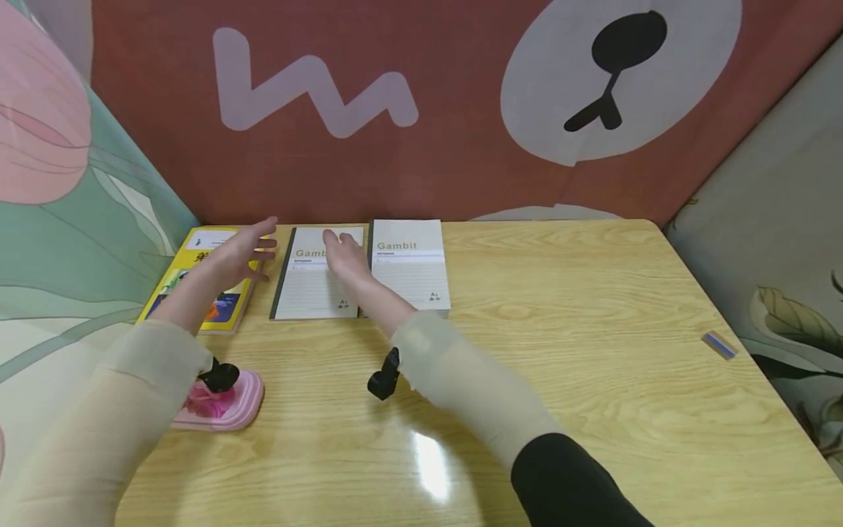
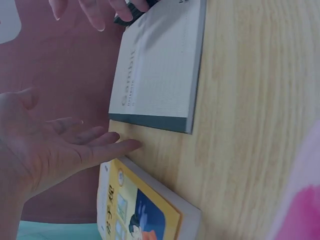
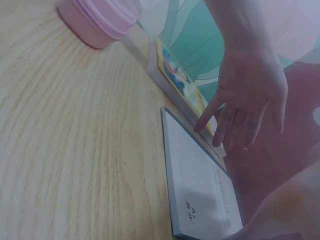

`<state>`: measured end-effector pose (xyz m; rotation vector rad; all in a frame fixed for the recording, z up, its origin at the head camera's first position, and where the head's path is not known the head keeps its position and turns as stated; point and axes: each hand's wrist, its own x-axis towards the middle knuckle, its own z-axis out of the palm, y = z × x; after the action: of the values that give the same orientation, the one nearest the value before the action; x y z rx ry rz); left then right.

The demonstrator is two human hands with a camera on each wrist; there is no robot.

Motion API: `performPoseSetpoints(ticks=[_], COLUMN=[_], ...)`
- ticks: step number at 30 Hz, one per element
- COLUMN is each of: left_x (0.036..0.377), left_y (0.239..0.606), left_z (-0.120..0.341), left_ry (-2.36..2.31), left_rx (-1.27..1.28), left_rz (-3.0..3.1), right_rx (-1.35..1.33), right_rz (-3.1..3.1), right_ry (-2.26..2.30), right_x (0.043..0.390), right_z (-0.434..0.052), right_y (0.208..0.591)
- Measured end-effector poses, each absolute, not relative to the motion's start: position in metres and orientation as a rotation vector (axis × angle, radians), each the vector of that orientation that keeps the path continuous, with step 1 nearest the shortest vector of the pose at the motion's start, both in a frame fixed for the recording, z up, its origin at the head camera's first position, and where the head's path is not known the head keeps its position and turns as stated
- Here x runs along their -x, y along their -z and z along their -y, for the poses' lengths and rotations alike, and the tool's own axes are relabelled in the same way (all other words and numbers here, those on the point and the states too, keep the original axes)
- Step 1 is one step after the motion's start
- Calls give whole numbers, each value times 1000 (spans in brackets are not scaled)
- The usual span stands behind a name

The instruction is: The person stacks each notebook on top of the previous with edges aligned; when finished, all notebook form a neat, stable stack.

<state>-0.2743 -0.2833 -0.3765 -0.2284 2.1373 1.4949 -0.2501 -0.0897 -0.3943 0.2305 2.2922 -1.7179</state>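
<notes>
Two white Gambit notebooks with dark spines lie side by side at the table's back edge, a left notebook (image 1: 309, 289) and a right notebook (image 1: 413, 274). To their left lies a thick yellow book (image 1: 232, 307) with a colourful cover. My left hand (image 1: 238, 255) hovers over the right side of that book, fingers spread and holding nothing. Above the left notebook's right part is my right hand (image 1: 347, 262), covering some of its title. The left wrist view shows the left hand (image 2: 55, 147) apart from the notebook's spine (image 2: 150, 123), its palm visible.
A pink lidded case (image 1: 249, 406) sits at the front left, partly behind the left sleeve. A small striped block (image 1: 720, 345) lies near the table's right edge. Behind the wooden table (image 1: 560, 329) hangs a red-brown printed cloth (image 1: 454, 168).
</notes>
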Motion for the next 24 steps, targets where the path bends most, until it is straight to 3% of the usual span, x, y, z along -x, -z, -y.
performPoseSetpoints(ticks=[17, 24], left_x=[270, 268], left_y=[372, 363], left_z=[289, 297], left_ry=[-1489, -1460], left_rx=[293, 316], left_rz=[-2127, -2154], right_rx=[-346, -407], right_rz=[-2309, -2014], right_ry=[1808, 2032], right_x=[252, 251], right_z=[91, 90], right_y=[399, 399])
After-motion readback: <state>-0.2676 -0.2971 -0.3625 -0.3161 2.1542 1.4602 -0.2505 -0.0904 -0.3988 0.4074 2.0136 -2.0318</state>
